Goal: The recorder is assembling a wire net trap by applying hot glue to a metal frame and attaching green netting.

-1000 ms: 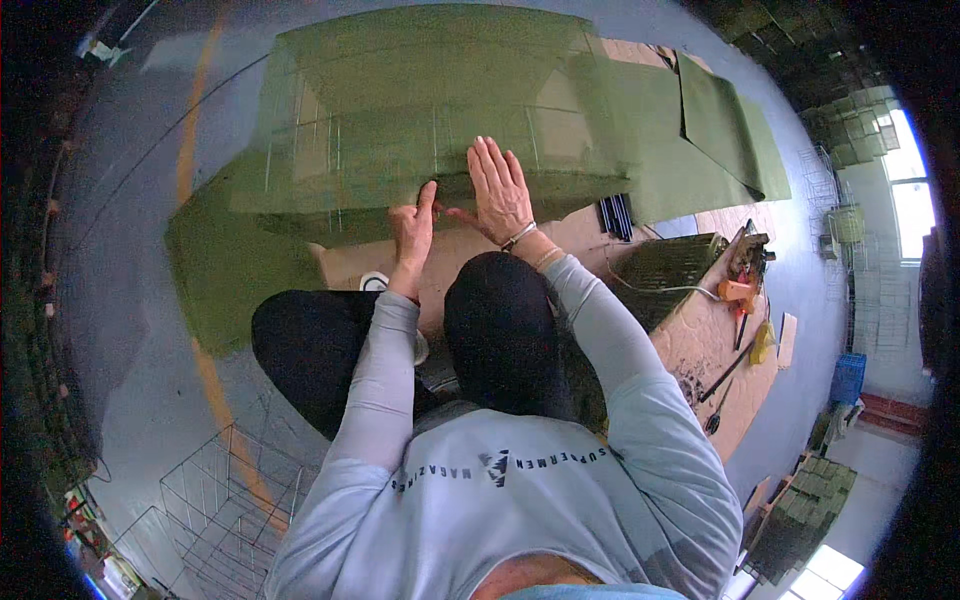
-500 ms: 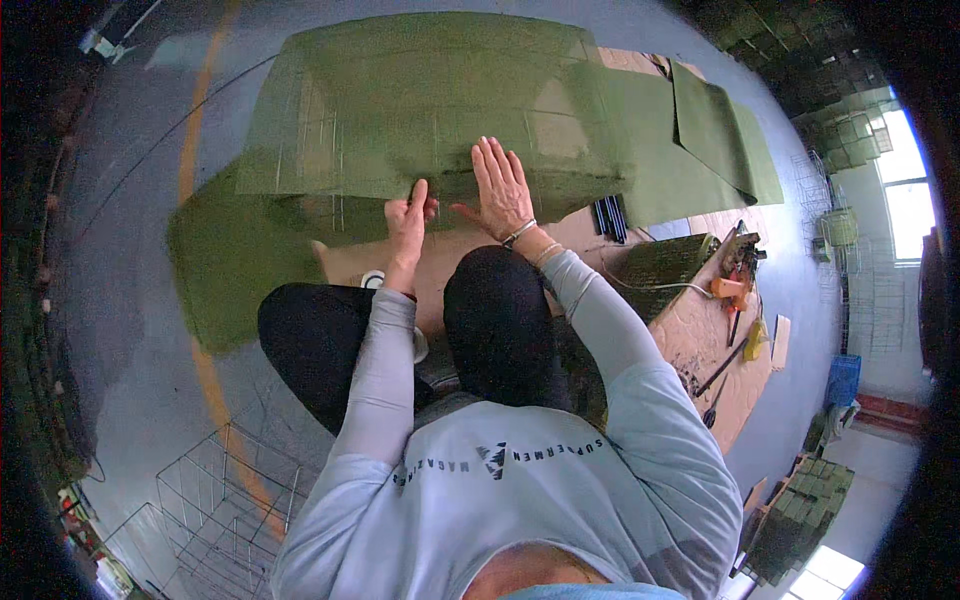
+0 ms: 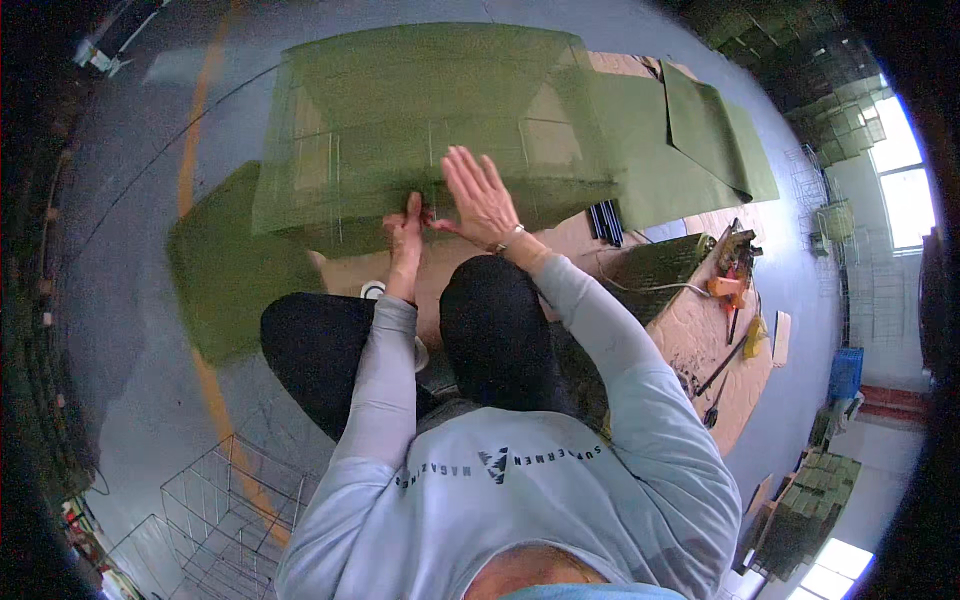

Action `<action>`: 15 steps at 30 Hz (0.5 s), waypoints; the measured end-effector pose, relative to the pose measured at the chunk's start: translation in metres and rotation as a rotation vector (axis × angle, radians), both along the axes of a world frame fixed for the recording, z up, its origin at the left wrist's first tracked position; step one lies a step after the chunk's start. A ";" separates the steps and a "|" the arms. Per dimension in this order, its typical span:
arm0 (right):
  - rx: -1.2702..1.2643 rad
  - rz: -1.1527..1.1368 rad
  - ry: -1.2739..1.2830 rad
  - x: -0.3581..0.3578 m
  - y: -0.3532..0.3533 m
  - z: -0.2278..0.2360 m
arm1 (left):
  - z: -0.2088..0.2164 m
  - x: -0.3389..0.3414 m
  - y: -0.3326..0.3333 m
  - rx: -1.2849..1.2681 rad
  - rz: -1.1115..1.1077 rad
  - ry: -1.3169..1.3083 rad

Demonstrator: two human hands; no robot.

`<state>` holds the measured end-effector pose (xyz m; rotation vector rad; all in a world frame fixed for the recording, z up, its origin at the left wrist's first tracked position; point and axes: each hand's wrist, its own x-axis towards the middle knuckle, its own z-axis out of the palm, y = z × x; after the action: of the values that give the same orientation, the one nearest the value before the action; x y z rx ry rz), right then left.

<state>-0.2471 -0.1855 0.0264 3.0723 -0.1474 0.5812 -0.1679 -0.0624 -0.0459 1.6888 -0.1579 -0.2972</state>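
Observation:
A see-through green mesh sheet (image 3: 430, 85) spreads in front of my knees, with thin straight wires showing through it. My left hand (image 3: 404, 245) pinches the mesh's near edge, thumb on top and fingers curled beneath. Just to its right, my right hand (image 3: 482, 205) lies flat against the mesh with its fingers stretched out and the thumb pointing toward the left hand. Whether anything small sits between the left fingertips is hidden.
Another green piece (image 3: 215, 260) lies at left, and a folded green sheet (image 3: 640, 140) at right. Black strips (image 3: 605, 222), a green roll (image 3: 665, 262), an orange-handled tool (image 3: 727, 290) and a yellow-handled one (image 3: 757, 330) rest on cardboard (image 3: 690, 330). A wire frame (image 3: 215, 490) stands lower left.
The mesh's near left corner has come down toward me. My right hand has slid left along the mesh, closer to my left hand, which keeps its pinch.

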 end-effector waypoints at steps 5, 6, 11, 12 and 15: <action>-0.043 0.067 0.011 0.017 0.011 0.000 | -0.007 0.005 0.001 -0.067 -0.083 0.049; -0.057 0.070 -0.006 0.018 0.011 0.000 | -0.008 0.003 0.001 -0.067 -0.095 0.050; 0.124 0.136 -0.023 0.011 0.009 -0.001 | -0.010 0.001 0.001 -0.039 -0.036 -0.128; 0.127 0.132 -0.025 0.010 0.007 -0.001 | -0.010 -0.002 0.001 -0.053 0.003 -0.302; 0.160 0.032 -0.221 0.011 -0.013 0.003 | 0.002 -0.001 -0.004 -0.252 -0.096 0.046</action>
<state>-0.2359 -0.1984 0.0291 3.1585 -0.1536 0.9560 -0.1690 -0.0663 -0.0437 1.4258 -0.2325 -0.3717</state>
